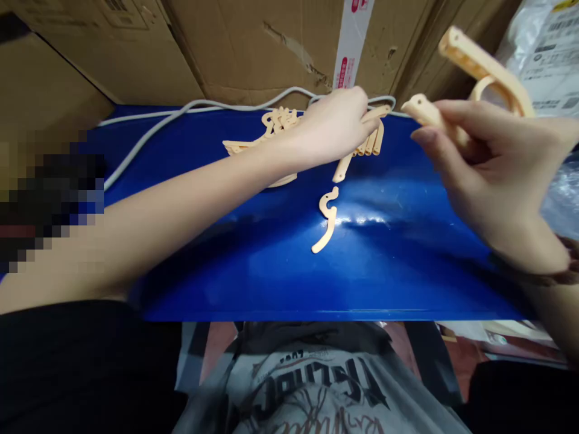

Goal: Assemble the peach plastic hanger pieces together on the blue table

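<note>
My left hand (337, 126) reaches across to the back of the blue table, fingers closed around a cream plastic hanger arm (379, 113); its fingertips are partly hidden. Just beyond it, several matching hanger arms (371, 143) lie side by side. One more arm (342, 169) slants out from beneath the hand. My right hand (493, 175), raised at the right, grips a cream folding hanger (491, 63), one end of which (423, 108) sticks out past thumb and forefinger. A loose hanger hook (328, 220) rests on the table between my hands.
A pile of hooks (278, 120) and other cream pieces (235, 146) lies partly behind my left forearm. A white cable (181, 111) runs along the table's (271, 271) back edge. Cardboard boxes (271, 48) stand behind; clear plastic packaging (549, 60) is at the right.
</note>
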`<state>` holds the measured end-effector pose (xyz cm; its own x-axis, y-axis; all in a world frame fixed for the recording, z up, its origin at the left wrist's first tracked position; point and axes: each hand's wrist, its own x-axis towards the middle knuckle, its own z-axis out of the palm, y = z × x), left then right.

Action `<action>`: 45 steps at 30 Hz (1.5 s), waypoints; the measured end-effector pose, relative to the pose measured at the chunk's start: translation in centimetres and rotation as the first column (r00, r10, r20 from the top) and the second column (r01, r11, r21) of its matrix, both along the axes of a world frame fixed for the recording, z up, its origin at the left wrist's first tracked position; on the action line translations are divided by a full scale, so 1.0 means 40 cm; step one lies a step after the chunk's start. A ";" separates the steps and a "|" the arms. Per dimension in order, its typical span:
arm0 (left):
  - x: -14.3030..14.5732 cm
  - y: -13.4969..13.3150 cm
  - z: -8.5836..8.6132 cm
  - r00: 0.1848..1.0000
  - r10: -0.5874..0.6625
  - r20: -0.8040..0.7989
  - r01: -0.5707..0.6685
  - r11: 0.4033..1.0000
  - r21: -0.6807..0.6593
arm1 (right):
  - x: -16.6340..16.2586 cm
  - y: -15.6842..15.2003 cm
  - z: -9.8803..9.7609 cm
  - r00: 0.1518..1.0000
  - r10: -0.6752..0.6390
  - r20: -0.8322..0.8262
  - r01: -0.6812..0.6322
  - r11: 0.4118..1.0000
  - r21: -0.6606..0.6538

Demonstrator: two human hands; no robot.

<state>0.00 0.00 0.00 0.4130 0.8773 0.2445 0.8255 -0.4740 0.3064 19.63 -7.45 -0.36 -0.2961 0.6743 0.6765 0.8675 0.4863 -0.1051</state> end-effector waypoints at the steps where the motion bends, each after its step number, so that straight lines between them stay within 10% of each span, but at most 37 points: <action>1: 0.021 0.026 0.000 0.999 -0.034 -0.028 0.035 0.999 0.034 | 0.002 -0.001 0.002 1.000 0.002 -0.022 -0.002 1.000 0.012; 7: 0.078 0.117 0.031 0.993 0.106 0.046 -0.108 0.993 0.055 | 0.004 -0.002 0.000 0.999 0.022 0.029 -0.021 0.999 -0.046; 13: -0.008 0.039 0.067 0.993 0.117 0.033 -0.121 0.978 0.171 | 0.004 -0.002 -0.005 0.997 0.071 0.031 -0.070 0.997 -0.026; 25: -0.137 -0.229 -0.120 0.961 -0.238 -0.137 0.250 0.965 0.077 | -0.036 -0.014 -0.056 0.964 0.194 0.181 -0.167 0.974 -0.153; 45: -0.160 -0.217 -0.160 0.860 -0.131 0.493 0.251 0.950 -0.184 | -0.051 0.009 -0.107 0.946 0.255 0.198 -0.146 0.884 -0.444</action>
